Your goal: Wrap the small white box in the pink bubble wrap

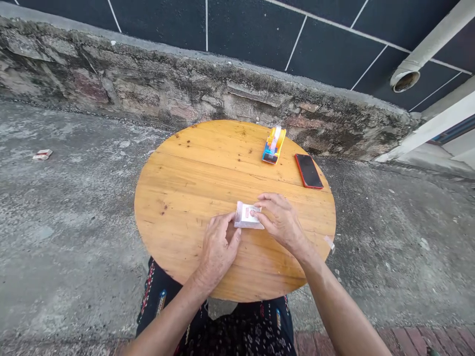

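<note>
A small packet (pixel 247 221) lies on the round wooden table (pixel 178 183), in front of me. It looks like a white box or card with a red mark, in a pinkish, see-through wrap. My left hand (pixel 218 244) has its forefinger at the packet's left edge and its thumb at the near left corner. From the right, my right hand (pixel 284 222) pinches the packet, its thumb over the white face and its fingers by the far edge. My right fingers hide the packet's right end.
A yellow and blue tape dispenser (pixel 273 146) stands near the table's far edge. To its right lies a red-cased phone (pixel 309 171). A strip of clear tape (pixel 329 243) hangs off the table's right edge. Behind runs a stone wall base (pixel 166 91); a crumpled packet (pixel 42 155) lies on the ground.
</note>
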### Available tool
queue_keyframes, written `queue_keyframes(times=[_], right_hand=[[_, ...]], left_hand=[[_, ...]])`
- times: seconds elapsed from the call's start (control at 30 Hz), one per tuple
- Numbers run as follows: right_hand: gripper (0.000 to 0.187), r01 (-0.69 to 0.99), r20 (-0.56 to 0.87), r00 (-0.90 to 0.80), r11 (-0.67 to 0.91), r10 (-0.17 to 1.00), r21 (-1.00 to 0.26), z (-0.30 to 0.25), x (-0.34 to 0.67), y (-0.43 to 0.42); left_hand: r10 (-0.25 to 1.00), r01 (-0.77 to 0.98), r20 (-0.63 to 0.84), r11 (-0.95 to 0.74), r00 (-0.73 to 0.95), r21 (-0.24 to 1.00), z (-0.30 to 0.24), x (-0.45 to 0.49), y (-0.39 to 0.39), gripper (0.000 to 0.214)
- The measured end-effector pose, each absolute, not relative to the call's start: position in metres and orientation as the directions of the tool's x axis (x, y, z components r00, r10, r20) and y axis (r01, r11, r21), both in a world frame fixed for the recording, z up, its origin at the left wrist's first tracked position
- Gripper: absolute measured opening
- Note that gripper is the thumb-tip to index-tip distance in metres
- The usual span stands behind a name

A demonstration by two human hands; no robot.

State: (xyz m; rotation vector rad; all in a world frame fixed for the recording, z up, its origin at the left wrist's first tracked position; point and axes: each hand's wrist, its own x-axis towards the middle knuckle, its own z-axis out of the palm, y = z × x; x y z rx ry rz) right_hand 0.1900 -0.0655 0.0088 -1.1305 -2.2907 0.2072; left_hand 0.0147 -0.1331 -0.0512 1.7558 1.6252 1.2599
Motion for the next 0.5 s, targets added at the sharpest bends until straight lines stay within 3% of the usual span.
queue_keyframes(times=[0.27, 0.5], right_hand=[[0.014, 0.712, 0.417, -0.548, 0.666, 0.725, -0.223, 0.008, 0.1865, -0.0589], [0.016, 0.705, 0.432, -0.567, 0.684, 0.702, -0.186, 0.0088, 0.1825, -0.0575]], left_hand=[[0.918, 0.592, 0.393, -0.293, -0.044, 0.751, -0.0519, 0.0152, -0.1351, 0.045], [0.871, 0.634, 0.485, -0.419, 0.079, 0.65, -0.0581, 0.0181, -0.1368, 0.06]])
